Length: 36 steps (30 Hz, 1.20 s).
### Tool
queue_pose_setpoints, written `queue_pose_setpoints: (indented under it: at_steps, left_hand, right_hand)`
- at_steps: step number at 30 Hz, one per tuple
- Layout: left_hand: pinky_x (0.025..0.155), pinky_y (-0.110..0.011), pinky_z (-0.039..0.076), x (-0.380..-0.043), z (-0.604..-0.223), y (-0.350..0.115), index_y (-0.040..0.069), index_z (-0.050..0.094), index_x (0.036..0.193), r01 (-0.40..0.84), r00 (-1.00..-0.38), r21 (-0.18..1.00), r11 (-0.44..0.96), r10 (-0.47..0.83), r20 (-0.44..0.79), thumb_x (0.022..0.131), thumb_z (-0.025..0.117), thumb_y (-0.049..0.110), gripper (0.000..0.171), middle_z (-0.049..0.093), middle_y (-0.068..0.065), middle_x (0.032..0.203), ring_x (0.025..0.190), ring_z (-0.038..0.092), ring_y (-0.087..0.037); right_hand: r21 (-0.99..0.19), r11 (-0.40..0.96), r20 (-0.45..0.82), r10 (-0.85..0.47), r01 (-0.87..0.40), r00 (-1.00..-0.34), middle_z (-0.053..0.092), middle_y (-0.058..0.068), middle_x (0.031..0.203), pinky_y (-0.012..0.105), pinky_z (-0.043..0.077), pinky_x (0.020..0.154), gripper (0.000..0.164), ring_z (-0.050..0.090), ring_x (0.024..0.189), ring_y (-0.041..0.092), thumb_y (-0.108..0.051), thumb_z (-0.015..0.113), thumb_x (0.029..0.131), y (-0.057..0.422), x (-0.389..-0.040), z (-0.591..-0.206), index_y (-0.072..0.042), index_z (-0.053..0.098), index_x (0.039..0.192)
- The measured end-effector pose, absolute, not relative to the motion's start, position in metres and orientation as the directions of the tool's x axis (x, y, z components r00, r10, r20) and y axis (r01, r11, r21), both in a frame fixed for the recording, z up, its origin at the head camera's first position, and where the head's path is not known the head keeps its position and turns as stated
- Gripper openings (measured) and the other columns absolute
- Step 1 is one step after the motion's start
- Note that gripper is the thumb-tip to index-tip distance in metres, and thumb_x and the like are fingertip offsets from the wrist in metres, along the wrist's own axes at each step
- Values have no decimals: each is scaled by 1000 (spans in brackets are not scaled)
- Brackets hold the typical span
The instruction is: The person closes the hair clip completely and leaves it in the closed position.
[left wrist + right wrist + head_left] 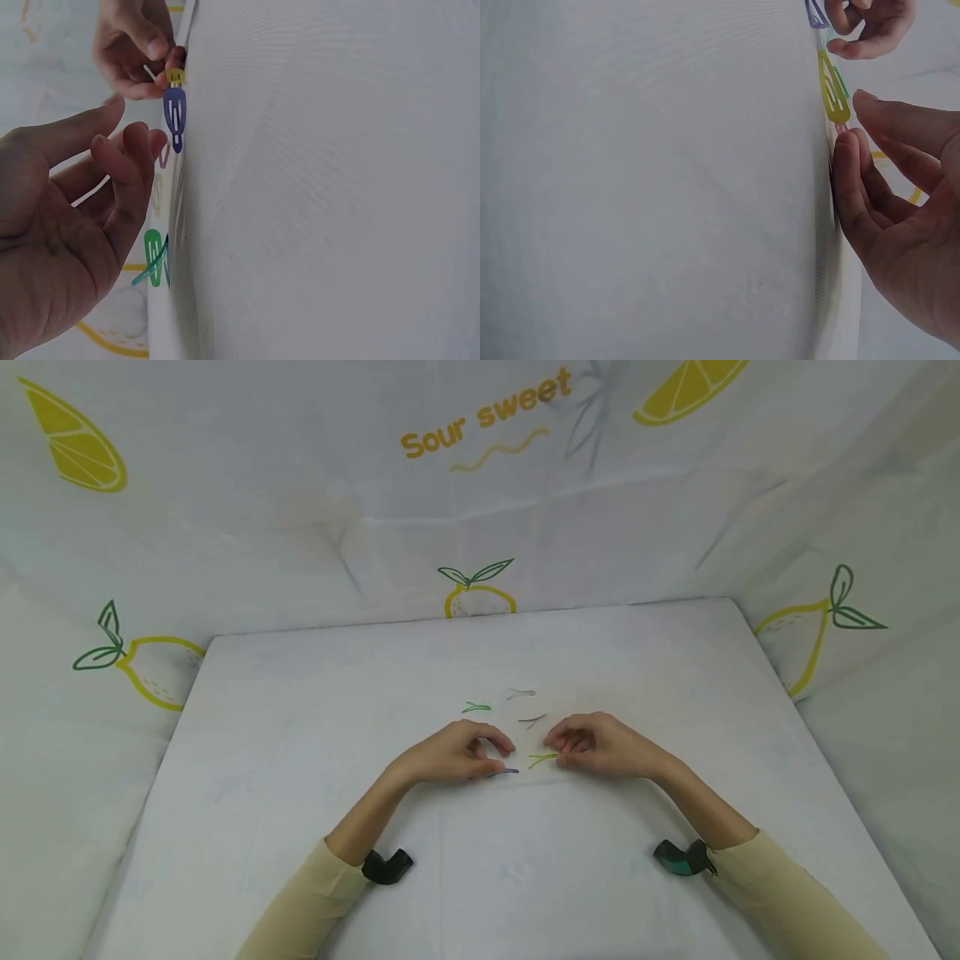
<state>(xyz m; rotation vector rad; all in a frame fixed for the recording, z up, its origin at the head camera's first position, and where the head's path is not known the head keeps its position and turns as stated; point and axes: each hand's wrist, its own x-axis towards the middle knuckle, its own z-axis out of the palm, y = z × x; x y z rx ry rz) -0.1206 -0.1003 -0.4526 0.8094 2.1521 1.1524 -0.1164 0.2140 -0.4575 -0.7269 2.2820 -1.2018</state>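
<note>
Several snap hair clips stand on the white table, their parts spread in a V. My left hand (pixel 453 753) hovers by the blue hair clip (pixel 175 112), thumb and fingers apart and loosely bent. Part of that clip is behind the thumb in the head view. Opposite it, my right hand (pixel 611 750) is at the yellow hair clip (pixel 542 760). The right thumb and fingers (pixel 846 154) are spaced around that clip's end without a visible pinch; whether they touch it is unclear.
Beyond the hands are a green hair clip (pixel 476 707), a pale hair clip (pixel 521 693) and a reddish hair clip (pixel 532 721). The white table (pixel 300 693) meets a lemon-printed cloth (pixel 262 543) at its back and sides. Dark wrist devices (pixel 387 867) sit at both sleeves.
</note>
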Motion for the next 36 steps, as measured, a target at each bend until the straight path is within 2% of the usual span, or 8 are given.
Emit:
queue_pose_setpoints:
  at_steps: [10, 19, 28, 33, 36]
  left_hand:
    - [77, -18, 53, -120, -458, -85, 7, 78, 124, 245, -668, 862, 443, 722, -180, 99, 79, 17, 26, 80, -7, 119, 77, 66, 0]
    - [73, -20, 51, -116, -462, -75, 10, 78, 121, 232, -717, 849, 475, 673, -181, 99, 78, 15, 23, 78, -3, 111, 71, 64, -2]
    - [69, -18, 48, -116, -463, -64, 9, 79, 115, 219, -744, 838, 500, 642, -188, 98, 80, 13, 18, 79, -5, 103, 68, 59, -2]
    - [70, -19, 47, -116, -462, -60, 8, 80, 113, 218, -746, 832, 510, 637, -195, 96, 80, 13, 17, 78, -3, 98, 69, 58, -3]
    - [76, -20, 48, -116, -461, -58, 8, 80, 112, 226, -748, 824, 519, 634, -194, 96, 81, 14, 17, 78, -2, 94, 74, 59, -3]
  right_hand:
    - [-852, 486, -178, -617, -194, -767, 77, 8, 108, 22, 59, 87, 22, 70, 92, 9, -12, 82, 96, 214, -117, -457, -5, 78, 117]
    - [-844, 500, -187, -611, -192, -769, 77, 5, 105, 21, 58, 86, 19, 68, 91, 8, -13, 81, 97, 212, -116, -457, -6, 79, 114]
    - [-839, 509, -175, -589, -194, -789, 78, 4, 100, 21, 58, 81, 15, 68, 86, 6, -12, 83, 96, 210, -117, -459, -7, 80, 109]
    - [-844, 498, -158, -588, -201, -794, 78, 5, 97, 21, 58, 78, 13, 68, 84, 7, -12, 83, 95, 210, -117, -460, -5, 80, 107]
    - [-844, 497, -157, -587, -200, -795, 78, 5, 96, 21, 57, 77, 13, 68, 83, 7, -12, 83, 95, 210, -117, -461, -5, 81, 106]
